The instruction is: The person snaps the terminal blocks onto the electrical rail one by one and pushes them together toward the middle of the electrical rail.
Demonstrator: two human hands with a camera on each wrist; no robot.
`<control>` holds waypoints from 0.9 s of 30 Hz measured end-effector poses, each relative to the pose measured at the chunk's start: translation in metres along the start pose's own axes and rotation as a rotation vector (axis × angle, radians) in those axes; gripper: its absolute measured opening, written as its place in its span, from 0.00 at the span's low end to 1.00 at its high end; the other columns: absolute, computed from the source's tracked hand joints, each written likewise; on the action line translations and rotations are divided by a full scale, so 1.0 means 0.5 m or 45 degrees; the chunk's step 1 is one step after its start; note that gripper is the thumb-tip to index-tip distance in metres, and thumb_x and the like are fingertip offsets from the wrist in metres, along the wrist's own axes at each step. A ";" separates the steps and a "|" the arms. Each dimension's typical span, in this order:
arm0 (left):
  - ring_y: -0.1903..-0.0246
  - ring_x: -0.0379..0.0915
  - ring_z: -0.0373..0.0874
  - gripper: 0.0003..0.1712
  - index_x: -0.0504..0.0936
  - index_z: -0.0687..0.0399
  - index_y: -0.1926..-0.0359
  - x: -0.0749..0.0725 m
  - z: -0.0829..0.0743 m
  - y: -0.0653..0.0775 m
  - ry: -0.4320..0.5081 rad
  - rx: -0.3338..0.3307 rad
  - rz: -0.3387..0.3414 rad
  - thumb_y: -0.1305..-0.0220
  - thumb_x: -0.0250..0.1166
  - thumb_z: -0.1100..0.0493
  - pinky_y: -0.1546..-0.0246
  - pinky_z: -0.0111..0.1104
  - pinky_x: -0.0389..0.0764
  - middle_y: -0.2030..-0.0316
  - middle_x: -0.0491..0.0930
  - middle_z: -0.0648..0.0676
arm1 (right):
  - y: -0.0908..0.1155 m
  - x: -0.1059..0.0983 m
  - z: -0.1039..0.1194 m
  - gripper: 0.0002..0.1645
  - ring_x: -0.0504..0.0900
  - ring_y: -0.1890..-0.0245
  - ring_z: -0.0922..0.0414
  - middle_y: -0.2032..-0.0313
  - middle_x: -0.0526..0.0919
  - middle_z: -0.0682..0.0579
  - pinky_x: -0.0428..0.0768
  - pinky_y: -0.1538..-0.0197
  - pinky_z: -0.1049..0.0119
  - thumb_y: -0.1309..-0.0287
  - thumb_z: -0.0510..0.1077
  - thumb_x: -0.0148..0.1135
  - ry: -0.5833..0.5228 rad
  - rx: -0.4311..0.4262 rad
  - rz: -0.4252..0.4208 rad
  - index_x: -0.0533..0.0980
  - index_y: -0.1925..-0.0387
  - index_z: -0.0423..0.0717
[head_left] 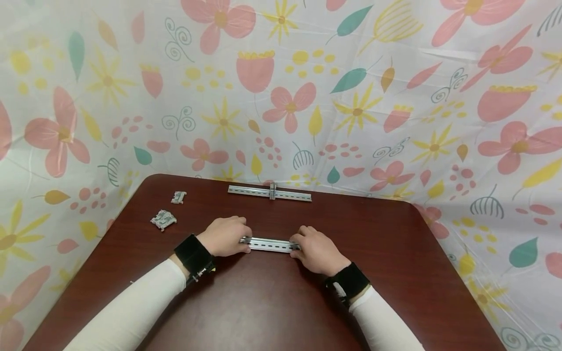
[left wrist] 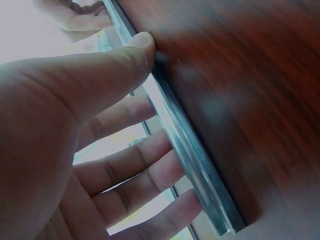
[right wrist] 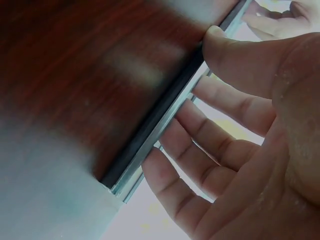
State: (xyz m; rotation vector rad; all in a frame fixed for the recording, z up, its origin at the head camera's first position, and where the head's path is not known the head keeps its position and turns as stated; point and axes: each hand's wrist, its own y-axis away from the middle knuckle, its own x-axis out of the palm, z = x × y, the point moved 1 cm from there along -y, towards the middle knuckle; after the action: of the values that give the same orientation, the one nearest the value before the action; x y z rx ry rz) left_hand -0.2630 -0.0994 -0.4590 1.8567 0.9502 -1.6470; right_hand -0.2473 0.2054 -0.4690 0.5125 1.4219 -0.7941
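Observation:
A slotted metal DIN rail (head_left: 270, 244) lies crosswise in the middle of the table. Its left end is pinched by my left hand (head_left: 226, 237), thumb on the near edge and fingers along the far edge. My right hand (head_left: 319, 252) grips the right end in the same way. From the left wrist, the rail (left wrist: 176, 130) runs diagonally between thumb and fingertips, its end sticking out past the little finger. The right wrist view shows the rail (right wrist: 155, 127) with its dark side toward the tabletop. The hands cover parts of both ends.
Near the table's back edge lies a longer slotted rail (head_left: 250, 190) with a small grey block (head_left: 272, 191) seated across it. Two small pale grey pieces, one farther back (head_left: 178, 197) and a wider one (head_left: 163, 220), lie at the left. A flower-patterned curtain (head_left: 290, 107) surrounds the dark red-brown table (head_left: 263, 302).

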 end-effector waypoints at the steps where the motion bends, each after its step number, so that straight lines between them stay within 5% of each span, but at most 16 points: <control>1: 0.61 0.77 0.45 0.12 0.93 0.44 0.58 0.000 0.001 0.000 -0.001 -0.003 -0.001 0.34 0.83 0.45 0.65 0.43 0.83 0.63 0.78 0.47 | 0.000 0.001 -0.001 0.19 0.77 0.59 0.54 0.58 0.80 0.51 0.81 0.55 0.57 0.32 0.46 0.81 -0.001 0.004 0.001 0.87 0.44 0.43; 17: 0.64 0.76 0.44 0.15 0.93 0.44 0.59 -0.013 0.018 0.013 0.012 -0.106 0.027 0.33 0.81 0.40 0.68 0.41 0.81 0.66 0.76 0.46 | 0.001 -0.001 -0.001 0.19 0.76 0.58 0.53 0.57 0.79 0.50 0.80 0.55 0.57 0.30 0.45 0.79 -0.016 -0.004 -0.015 0.87 0.43 0.42; 27: 0.62 0.79 0.46 0.16 0.94 0.46 0.56 -0.039 0.072 0.043 0.023 -0.221 0.018 0.30 0.78 0.40 0.66 0.44 0.83 0.63 0.80 0.48 | 0.002 -0.001 -0.001 0.19 0.77 0.58 0.52 0.57 0.79 0.50 0.81 0.54 0.56 0.31 0.44 0.79 -0.006 -0.004 -0.025 0.87 0.43 0.42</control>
State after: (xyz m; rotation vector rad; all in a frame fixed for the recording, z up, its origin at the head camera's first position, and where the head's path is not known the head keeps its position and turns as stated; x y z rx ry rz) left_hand -0.2708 -0.1435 -0.4474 1.7603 1.0501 -1.4917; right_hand -0.2466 0.2066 -0.4688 0.4947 1.4257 -0.8080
